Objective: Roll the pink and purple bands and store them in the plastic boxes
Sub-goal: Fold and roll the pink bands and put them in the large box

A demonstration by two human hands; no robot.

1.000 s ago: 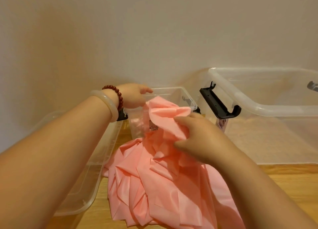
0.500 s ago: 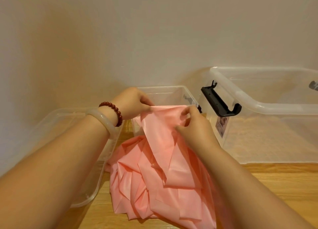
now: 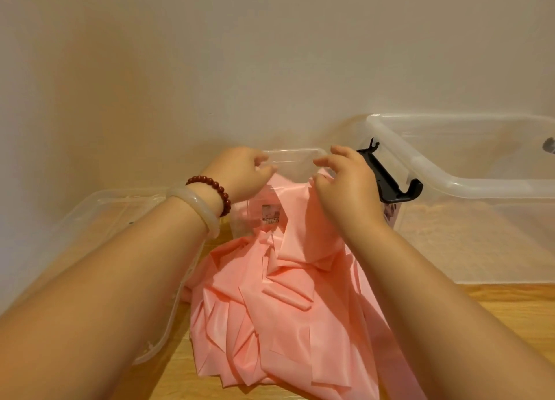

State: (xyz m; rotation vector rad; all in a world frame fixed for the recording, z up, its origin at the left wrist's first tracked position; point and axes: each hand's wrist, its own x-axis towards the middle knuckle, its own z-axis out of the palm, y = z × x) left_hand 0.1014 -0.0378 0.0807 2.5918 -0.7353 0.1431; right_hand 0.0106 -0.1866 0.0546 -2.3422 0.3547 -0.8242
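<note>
A long pink band [image 3: 279, 315] lies in loose folds on the wooden table and climbs up over the near rim of a small clear plastic box [image 3: 292, 156]. My left hand [image 3: 240, 174] pinches the band's top left corner at the box rim. My right hand [image 3: 345, 183] grips the band's top right part at the same rim, fingers curled over it. The band's upper end hangs stretched between both hands. No purple band is in view.
A large clear plastic box [image 3: 468, 189] with a black latch [image 3: 390, 180] stands to the right. A clear lid or shallow box [image 3: 99, 219] lies at the left under my left forearm. A plain wall [image 3: 270, 69] is close behind. Wooden tabletop [image 3: 510, 315] shows at the right.
Both hands have moved up and apart with the band's top end, from a bunched grip in front of the small box to holding it spread across the box's rim.
</note>
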